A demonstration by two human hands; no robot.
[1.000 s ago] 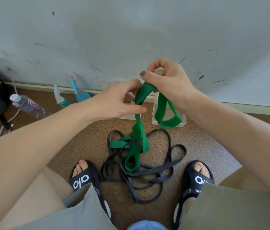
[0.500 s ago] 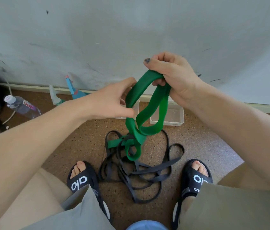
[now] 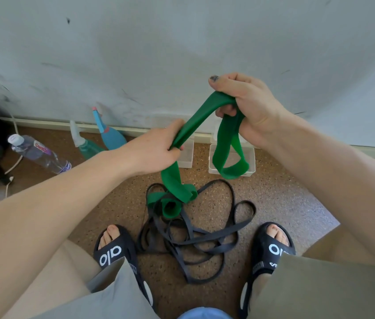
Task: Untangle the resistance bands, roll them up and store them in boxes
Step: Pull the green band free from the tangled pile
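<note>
**Green band held up in both hands, boxes waiting by the wall**

Green resistance band (image 3: 201, 122) stretches between the two hands above the floor. The right hand (image 3: 248, 104) is highest, its fingers curled round the top of the band, and a loop hangs from it in front of the right-hand box. The left hand (image 3: 156, 150) grips the band lower down, fingers closed round a bunched length. Below that hand the band drops and its lower end lies twisted into the black bands (image 3: 195, 238), which sprawl in a loose tangle on the speckled brown floor (image 3: 285, 199) between the two black sandals.

Two small clear boxes stand side by side at the foot of the wall. The right box (image 3: 251, 166) is open at the top, and I see nothing lying in it; the hanging loop partly covers it. The left box (image 3: 187, 157) is mostly hidden behind the left hand, so its contents cannot be told.

A water bottle (image 3: 39, 153) lies on the floor to the left, near two spray bottles (image 3: 103, 139).
</note>
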